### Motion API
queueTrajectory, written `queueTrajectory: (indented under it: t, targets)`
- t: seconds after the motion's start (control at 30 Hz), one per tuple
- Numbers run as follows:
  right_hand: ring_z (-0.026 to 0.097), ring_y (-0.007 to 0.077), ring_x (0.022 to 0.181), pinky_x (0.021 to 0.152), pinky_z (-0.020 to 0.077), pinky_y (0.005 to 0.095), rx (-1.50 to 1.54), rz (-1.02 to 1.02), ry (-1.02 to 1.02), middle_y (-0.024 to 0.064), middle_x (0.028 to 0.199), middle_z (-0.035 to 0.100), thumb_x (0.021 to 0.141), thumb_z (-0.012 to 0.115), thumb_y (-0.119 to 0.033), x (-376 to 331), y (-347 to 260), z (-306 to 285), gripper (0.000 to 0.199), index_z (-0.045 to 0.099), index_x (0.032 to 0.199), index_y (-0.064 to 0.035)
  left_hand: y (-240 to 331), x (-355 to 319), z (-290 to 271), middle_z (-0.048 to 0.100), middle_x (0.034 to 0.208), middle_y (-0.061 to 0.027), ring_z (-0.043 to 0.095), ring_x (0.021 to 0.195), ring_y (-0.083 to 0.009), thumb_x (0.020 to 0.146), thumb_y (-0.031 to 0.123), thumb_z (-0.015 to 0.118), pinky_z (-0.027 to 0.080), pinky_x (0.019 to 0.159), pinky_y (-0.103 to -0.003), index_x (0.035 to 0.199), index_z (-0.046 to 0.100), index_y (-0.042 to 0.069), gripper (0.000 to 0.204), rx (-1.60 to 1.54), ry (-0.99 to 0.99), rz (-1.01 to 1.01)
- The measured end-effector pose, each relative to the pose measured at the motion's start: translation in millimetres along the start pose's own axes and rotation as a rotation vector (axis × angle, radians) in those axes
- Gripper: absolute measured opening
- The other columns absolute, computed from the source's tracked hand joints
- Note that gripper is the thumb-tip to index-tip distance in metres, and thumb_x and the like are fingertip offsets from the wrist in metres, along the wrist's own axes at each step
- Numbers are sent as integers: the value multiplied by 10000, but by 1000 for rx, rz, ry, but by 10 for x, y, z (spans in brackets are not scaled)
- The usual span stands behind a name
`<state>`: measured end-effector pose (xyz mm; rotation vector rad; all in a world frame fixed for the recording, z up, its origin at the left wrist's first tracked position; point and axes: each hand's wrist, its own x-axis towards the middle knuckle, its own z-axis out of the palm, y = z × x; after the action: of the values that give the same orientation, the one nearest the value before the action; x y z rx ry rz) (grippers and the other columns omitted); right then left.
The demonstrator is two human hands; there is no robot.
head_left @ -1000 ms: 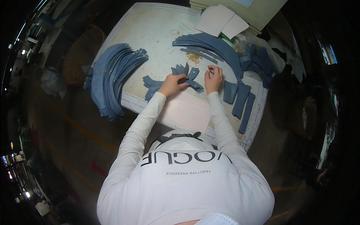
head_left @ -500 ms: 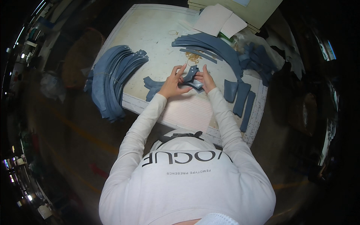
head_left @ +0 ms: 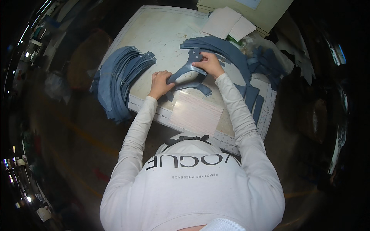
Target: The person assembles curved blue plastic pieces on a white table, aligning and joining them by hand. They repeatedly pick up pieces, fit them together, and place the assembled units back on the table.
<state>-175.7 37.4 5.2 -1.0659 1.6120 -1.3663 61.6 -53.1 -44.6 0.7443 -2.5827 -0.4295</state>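
A curved blue cut piece (head_left: 186, 69), fabric or leather-like, is stretched between my hands above the table. My left hand (head_left: 161, 82) is closed on its left end, with the thumb toward the middle. My right hand (head_left: 211, 64) pinches it near its upper right end, where small pale marks show. Below it lies another curved blue piece (head_left: 197, 88), partly covered at its left. A large fanned stack of blue pieces (head_left: 115, 82) lies left of my left hand. A second curved stack (head_left: 225, 49) lies beyond my right hand.
A pale printed sheet (head_left: 196, 113) lies at the near edge of the table (head_left: 148, 32). Separate blue strips (head_left: 252, 99) lie by my right forearm. At the back are loose papers (head_left: 223, 23), a light box (head_left: 266, 13) and a crumpled blue bundle (head_left: 269, 63) with clear plastic.
My hands have moved apart, the left toward the left stack and the right farther away. The blue piece, bunched between them before, is now spread out and hides the yellow bands.
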Motion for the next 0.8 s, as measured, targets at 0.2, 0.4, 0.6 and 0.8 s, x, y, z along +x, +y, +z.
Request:
queueTrajectory:
  t: [0.2,0.4,0.6,0.8]
  targets:
    - [650,134,859,766,512,218,151,58,-8,136,1012,685,708,811,-63,369,43,-173,576,546,1190,107,-213,239,-435,661,941,-86,605,980,-246,704,207,657,268,1068,-507,1000,608,115,313,56,-17,-137]
    - [660,178,901,791,517,238,137,165,21,176,1066,671,697,817,-72,576,675,-135,692,478,1266,127,-23,214,-582,633,1089,-91,569,1088,-284,735,269,753,320,1030,-490,1145,621,118,456,147,220,11]
    - [670,184,812,729,534,280,-329,14,271,156,982,683,727,777,-116,515,942,-142,430,629,1108,17,204,-353,-558,662,964,-117,649,894,-255,795,180,713,502,786,-324,1019,663,39,269,-274,92,-230]
    - [629,186,648,638,512,286,-506,-306,265,89,782,667,747,735,-105,-212,521,-210,228,686,963,-51,474,-1002,-294,677,885,-111,661,732,-196,817,146,691,516,673,-282,932,649,7,185,-316,-82,-462]
